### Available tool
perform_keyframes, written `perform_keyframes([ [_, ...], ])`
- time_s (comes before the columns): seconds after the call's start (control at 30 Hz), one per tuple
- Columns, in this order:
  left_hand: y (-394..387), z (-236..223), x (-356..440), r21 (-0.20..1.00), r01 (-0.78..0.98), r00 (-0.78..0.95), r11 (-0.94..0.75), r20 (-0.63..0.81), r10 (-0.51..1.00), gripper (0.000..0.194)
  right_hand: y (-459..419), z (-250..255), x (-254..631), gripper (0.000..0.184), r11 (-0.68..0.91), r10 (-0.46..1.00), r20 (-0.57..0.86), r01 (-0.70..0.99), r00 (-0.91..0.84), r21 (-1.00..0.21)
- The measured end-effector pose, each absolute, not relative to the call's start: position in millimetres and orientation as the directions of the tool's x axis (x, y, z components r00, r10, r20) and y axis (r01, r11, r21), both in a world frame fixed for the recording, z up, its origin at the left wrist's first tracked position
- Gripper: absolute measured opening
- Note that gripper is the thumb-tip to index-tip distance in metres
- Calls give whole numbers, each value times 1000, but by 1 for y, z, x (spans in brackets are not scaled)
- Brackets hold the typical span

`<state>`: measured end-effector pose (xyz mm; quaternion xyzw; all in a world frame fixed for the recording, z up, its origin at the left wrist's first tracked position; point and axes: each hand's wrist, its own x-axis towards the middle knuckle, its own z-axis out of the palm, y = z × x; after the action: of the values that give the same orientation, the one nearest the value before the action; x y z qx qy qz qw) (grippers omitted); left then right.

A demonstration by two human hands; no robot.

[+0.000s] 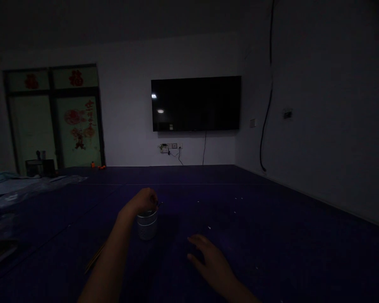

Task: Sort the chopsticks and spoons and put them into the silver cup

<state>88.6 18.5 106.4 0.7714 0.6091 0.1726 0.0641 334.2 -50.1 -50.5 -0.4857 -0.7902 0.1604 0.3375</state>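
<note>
A grey, cylindrical pen holder stands upright on the dark blue surface, left of centre. My left hand is over its rim with the fingers bent down and closed. A small thin tip shows beside those fingers, but what they hold is too dark to name. My right hand is held apart from the holder, to its right, with thumb and fingers spread and nothing between them. Thin yellowish sticks, perhaps pencils, lie beside my left forearm and are partly hidden by it.
Small white scraps are scattered over the blue surface. Clear plastic sheeting lies at the left. Small orange objects sit by the door at the back. A television hangs on the far wall above sockets and cables.
</note>
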Motion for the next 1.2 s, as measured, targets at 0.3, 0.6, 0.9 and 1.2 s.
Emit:
perform_keyframes([
  [0.3, 14, 111, 87, 342, 909, 179, -239, 198, 964, 14, -52, -45, 334, 43, 480, 875, 372, 652, -309, -588],
  [0.6, 16, 115, 80, 317, 913, 187, -257, 237, 953, 15, -51, -46, 334, 43, 472, 879, 364, 659, -308, -585],
  [0.9, 16, 118, 73, 351, 905, 138, -239, 289, 947, 21, -51, -48, 335, 44, 491, 869, 382, 656, -315, -573],
  [1.2, 0, 134, 74, 385, 887, 78, -254, 416, 906, 23, -52, -45, 334, 44, 473, 879, 367, 662, -305, -582],
])
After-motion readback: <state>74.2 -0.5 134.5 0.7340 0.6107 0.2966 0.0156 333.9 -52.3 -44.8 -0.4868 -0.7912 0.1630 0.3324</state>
